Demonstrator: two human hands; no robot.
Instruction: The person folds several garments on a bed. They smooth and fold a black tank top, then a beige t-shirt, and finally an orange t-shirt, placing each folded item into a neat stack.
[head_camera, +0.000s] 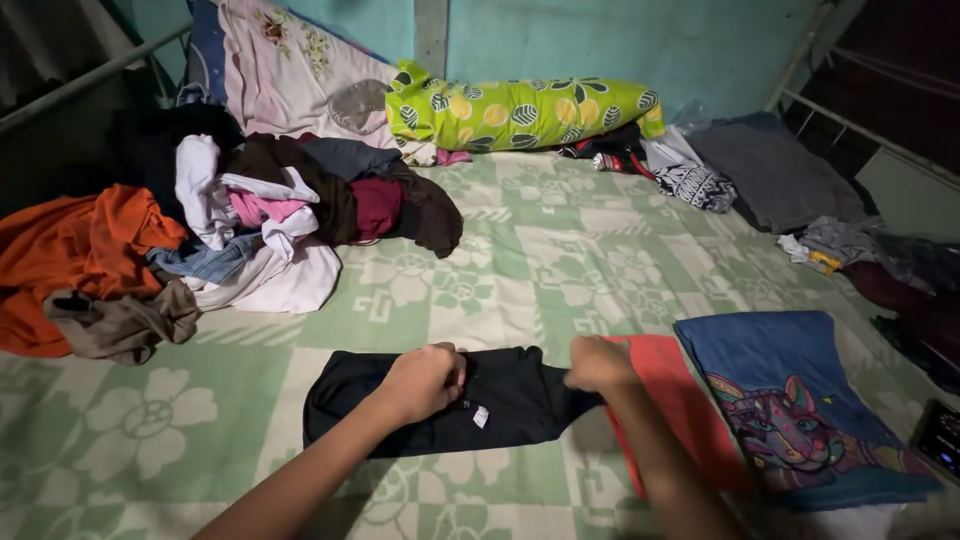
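Here both hands grip a black garment (500, 400) on the bed (560, 250): left hand (425, 380) fingers closed on its middle, right hand (598, 364) pinching its edge, beside a folded red cloth (670, 390).

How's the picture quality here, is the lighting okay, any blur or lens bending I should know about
Head view: dim, soft light, with the corners falling dark. Both hands, left hand and right hand, look sharp on the black garment, which loses fold detail in the gloom. Wide-lens bending curves the bed rail at the left edge. No glare shows.
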